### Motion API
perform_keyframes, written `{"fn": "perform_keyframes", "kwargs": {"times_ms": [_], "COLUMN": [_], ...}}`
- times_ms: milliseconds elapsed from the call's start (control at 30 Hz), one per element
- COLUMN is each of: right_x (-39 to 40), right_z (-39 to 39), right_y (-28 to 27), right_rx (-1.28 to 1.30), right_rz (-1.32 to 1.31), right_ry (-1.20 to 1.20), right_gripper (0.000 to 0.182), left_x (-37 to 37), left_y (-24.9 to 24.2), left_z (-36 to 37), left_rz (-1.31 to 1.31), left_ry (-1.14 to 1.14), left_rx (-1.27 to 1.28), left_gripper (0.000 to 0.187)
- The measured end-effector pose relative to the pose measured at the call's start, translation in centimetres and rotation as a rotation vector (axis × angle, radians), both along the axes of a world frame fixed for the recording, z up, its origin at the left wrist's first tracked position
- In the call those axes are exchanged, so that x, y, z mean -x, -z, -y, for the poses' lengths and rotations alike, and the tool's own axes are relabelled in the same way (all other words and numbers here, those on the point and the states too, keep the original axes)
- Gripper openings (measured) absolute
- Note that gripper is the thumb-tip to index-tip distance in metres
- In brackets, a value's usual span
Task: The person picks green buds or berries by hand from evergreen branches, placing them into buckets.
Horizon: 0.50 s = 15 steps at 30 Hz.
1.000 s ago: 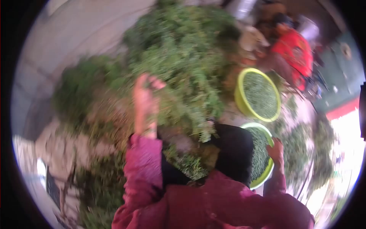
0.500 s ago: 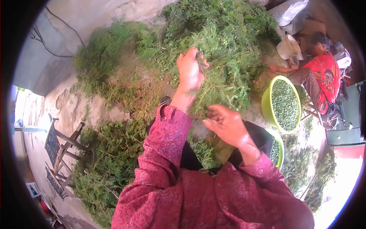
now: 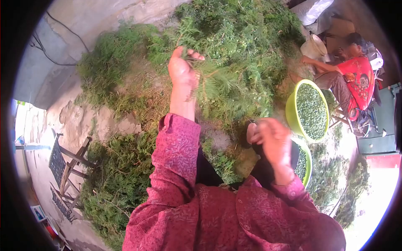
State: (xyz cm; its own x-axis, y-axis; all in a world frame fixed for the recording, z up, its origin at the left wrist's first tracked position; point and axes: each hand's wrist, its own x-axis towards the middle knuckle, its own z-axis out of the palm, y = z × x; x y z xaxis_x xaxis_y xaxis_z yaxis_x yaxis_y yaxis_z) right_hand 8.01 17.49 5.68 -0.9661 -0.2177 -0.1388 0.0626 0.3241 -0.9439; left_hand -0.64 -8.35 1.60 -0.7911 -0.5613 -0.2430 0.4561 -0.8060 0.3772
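Observation:
A leafy green branch [image 3: 209, 77] is in my left hand [image 3: 183, 70], whose fingers are wrapped round its stem above the large green pile [image 3: 247, 46]. My right hand [image 3: 274, 140] is lower and to the right, near the green basin [image 3: 295, 112] full of small green pieces. Its fingers are curled together and blurred; what they hold, if anything, is too small to make out. A second green basin [image 3: 309, 163], partly hidden by my right arm, also holds green pieces.
A person in a red shirt [image 3: 358, 79] sits at the right beside a whitish bucket [image 3: 314, 47]. More cut branches [image 3: 121, 180] lie at the lower left, next to a wooden stool [image 3: 69, 165]. Another heap [image 3: 331, 180] lies at the lower right.
My left hand has moved left with the branch. My right hand has moved right, away from the branch and nearer the basins, and its fingers have drawn together.

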Motion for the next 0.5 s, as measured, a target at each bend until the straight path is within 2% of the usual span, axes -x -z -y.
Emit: {"fn": "perform_keyframes", "kwargs": {"times_ms": [33,67,100,133,167,200,233,267,300,367,433,500], "right_x": [0.7,1.5,2.2,3.0,3.9,4.6,4.3,4.6,4.9,5.8,7.6,9.8], "right_z": [-2.1,-4.7,-7.6,-10.5,-14.1,-18.0,-19.9,-20.2,-20.3,-15.5,-11.1,-7.3], "right_y": [0.0,-0.1,-0.5,-0.8,-0.1,0.9,0.6,0.6,0.7,-1.6,-1.9,1.1], "right_rx": [0.045,0.089,0.018,-0.18,-0.408,-0.806,-1.216,-1.17,-1.124,-0.7,-0.4,-0.071], "right_rz": [-0.141,-0.283,-0.346,-0.386,-0.427,-0.569,-0.537,-0.517,-0.493,-0.241,-0.215,-0.102], "right_ry": [0.061,0.121,0.244,0.33,0.332,0.207,0.103,0.116,0.131,0.121,-0.119,-0.3], "right_gripper": [0.014,0.017,0.018,0.018,0.02,0.023,0.027,0.03,0.032,0.039,0.049,0.057], "left_x": [-0.2,-0.4,-0.5,-1.3,-1.3,-1.2,-1.0,-0.8,-0.5,0.0,0.7,0.9], "left_y": [0.6,1.3,1.6,1.1,0.9,0.8,0.7,0.9,1.2,2.0,3.0,2.5], "left_z": [0.6,1.2,1.4,0.4,-0.3,-0.9,-1.2,-1.3,-1.4,-2.1,-2.8,-3.7], "left_rz": [0.0,-0.147,-0.295,-0.431,-0.432,-0.421,-0.411,-0.412,-0.498,-0.569,-0.661,-0.703], "left_ry": [0.005,0.138,0.27,0.257,0.26,0.195,0.128,0.129,0.226,0.345,0.531,0.603], "left_rx": [0.001,-0.108,-0.218,-0.194,-0.196,-0.211,-0.226,-0.227,-0.183,-0.136,-0.194,-0.22], "left_gripper": [0.009,0.007,0.006,0.008,0.008,0.012,0.017,0.017,0.017,0.017,0.019,0.024]}}
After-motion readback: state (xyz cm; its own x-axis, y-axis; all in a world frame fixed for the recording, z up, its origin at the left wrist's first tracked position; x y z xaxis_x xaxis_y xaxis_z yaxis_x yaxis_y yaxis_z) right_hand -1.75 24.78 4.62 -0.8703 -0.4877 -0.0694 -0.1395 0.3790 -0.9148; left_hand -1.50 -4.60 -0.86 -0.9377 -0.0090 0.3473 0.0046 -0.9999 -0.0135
